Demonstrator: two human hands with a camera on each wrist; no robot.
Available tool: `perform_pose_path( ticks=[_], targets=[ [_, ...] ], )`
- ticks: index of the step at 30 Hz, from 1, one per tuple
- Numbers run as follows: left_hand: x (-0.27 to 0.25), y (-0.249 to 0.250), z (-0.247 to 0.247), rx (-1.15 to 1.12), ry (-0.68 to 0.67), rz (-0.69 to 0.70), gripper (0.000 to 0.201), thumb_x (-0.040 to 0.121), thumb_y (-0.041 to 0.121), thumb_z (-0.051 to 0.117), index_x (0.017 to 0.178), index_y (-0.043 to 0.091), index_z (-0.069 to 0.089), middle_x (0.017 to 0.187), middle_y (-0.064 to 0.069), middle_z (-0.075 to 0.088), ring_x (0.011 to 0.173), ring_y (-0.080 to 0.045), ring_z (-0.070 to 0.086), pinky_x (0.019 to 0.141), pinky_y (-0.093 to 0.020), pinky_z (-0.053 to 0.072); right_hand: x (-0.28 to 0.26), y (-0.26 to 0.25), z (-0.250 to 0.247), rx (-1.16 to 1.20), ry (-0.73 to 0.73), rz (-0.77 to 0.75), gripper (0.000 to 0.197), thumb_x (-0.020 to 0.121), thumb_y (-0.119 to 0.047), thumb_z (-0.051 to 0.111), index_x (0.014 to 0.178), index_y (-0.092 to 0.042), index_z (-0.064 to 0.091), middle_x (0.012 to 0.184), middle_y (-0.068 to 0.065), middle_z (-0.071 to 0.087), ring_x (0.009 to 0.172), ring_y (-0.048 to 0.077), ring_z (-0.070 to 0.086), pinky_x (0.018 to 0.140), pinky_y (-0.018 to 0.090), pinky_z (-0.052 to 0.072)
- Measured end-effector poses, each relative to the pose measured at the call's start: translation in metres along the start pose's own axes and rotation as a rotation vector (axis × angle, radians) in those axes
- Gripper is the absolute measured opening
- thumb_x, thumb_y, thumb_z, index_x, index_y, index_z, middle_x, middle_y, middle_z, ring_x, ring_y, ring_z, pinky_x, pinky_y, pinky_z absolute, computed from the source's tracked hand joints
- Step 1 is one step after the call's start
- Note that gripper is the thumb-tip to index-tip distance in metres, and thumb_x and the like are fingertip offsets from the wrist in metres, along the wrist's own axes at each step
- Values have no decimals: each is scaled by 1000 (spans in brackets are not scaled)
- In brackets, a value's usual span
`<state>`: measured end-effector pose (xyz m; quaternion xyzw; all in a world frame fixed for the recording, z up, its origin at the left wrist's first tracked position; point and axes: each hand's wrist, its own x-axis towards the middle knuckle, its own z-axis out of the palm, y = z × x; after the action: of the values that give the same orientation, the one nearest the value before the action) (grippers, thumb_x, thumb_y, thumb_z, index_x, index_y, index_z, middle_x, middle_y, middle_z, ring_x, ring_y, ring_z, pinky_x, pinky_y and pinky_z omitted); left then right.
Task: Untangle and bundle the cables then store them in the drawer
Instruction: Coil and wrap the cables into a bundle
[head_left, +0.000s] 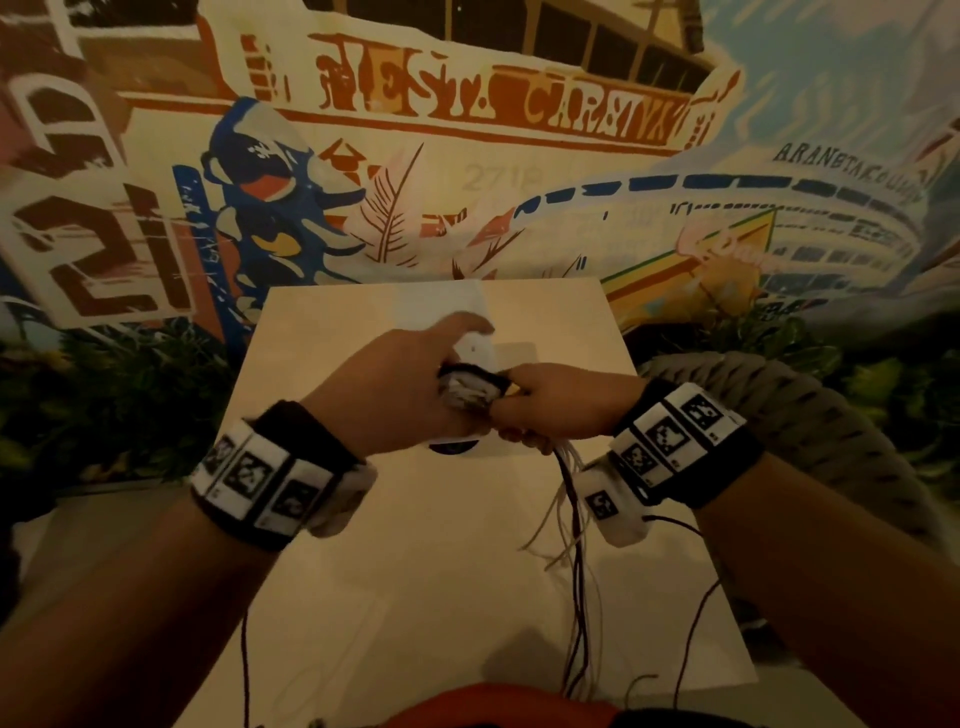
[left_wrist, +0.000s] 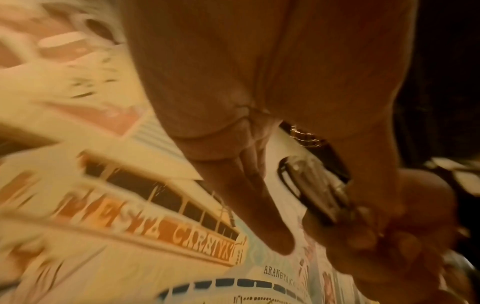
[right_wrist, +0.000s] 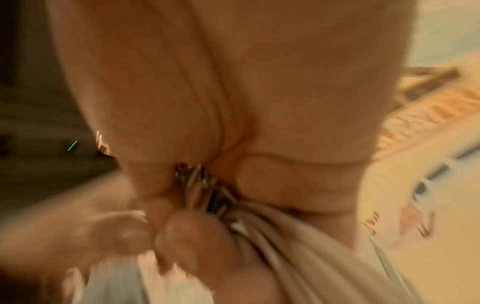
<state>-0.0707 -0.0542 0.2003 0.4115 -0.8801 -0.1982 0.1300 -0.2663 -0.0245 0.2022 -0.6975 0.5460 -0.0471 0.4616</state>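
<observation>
A bundle of black and white cables (head_left: 470, 391) is held up between my two hands above a pale tabletop (head_left: 415, 597). My left hand (head_left: 457, 379) holds the looped end between thumb and fingers, with the index finger stretched out forward. In the left wrist view the loop (left_wrist: 310, 188) shows beside the straight fingers (left_wrist: 259, 205). My right hand (head_left: 519, 410) is curled in a fist around the cables, and in the right wrist view the strands (right_wrist: 205, 189) pass through it. Loose cable tails (head_left: 576, 551) hang from the right fist down to the tabletop. No drawer is in view.
A flat white object (head_left: 517, 356) lies on the tabletop under the hands, with something dark and round (head_left: 452, 447) at its near edge. A painted mural wall (head_left: 467, 156) stands behind. A grey woven piece (head_left: 789, 410) and green foliage (head_left: 104, 395) flank the table.
</observation>
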Motion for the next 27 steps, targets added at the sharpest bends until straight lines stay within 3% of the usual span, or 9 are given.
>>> perform_pose_path(
  ticks=[3,6,10,13,16,18,20,24,27],
  targets=[
    [-7,-15,2,-441,4,-43,97,63,60,84,144,42,36,116,8,70,104,-6,68,91,-37,58,-10,4,-2,209,63,-109,32,100,-27,53,96,4,61,73,9,56,58,20,50,62,35,48],
    [-11,-6,18,-818,-104,29,86,75,45,82,148,29,38,134,5,64,124,-14,60,104,-41,51,-16,0,2,319,71,-186,37,101,-28,52,112,6,61,72,13,58,65,23,54,65,33,50],
    [-7,22,26,-959,-77,182,66,85,50,69,141,22,49,139,-3,61,128,-23,59,97,-33,52,-19,-11,12,434,25,-237,21,97,-19,57,104,-7,72,66,14,60,60,12,56,62,22,50],
    [-8,35,18,-989,40,184,27,96,36,54,114,24,71,116,8,73,105,-9,69,82,-23,56,-27,-17,16,508,11,-287,14,95,-19,55,98,-18,68,70,4,63,62,21,58,61,36,51],
    [-7,39,14,-971,96,187,26,101,20,48,85,14,68,95,13,76,89,-3,72,72,-18,56,-28,-17,15,423,102,-329,18,100,-8,56,114,2,61,91,27,68,79,45,65,76,61,54],
    [-4,39,14,-958,142,192,29,104,23,51,80,18,67,100,0,77,103,-16,71,84,-31,58,-22,-7,16,438,82,-338,12,99,-9,58,105,1,60,75,12,67,65,30,64,67,53,57],
    [-2,36,14,-1052,175,158,32,102,27,49,77,16,66,91,-13,73,96,-29,71,88,-44,57,-16,4,24,393,15,-284,18,100,-19,60,98,-1,60,67,0,63,63,20,61,69,40,56],
    [1,28,13,-1317,303,-27,37,99,23,47,63,16,53,59,-5,48,50,-20,43,56,-33,42,-13,33,43,439,-25,-186,35,100,-46,50,77,-20,54,58,-9,46,54,13,46,80,44,58],
    [0,16,20,-1311,363,-92,41,96,21,58,59,11,44,54,-9,38,44,-23,34,50,-31,35,-20,42,50,459,-4,-116,39,96,-55,47,81,-20,53,58,-9,40,52,13,37,61,33,46]
  ],
)
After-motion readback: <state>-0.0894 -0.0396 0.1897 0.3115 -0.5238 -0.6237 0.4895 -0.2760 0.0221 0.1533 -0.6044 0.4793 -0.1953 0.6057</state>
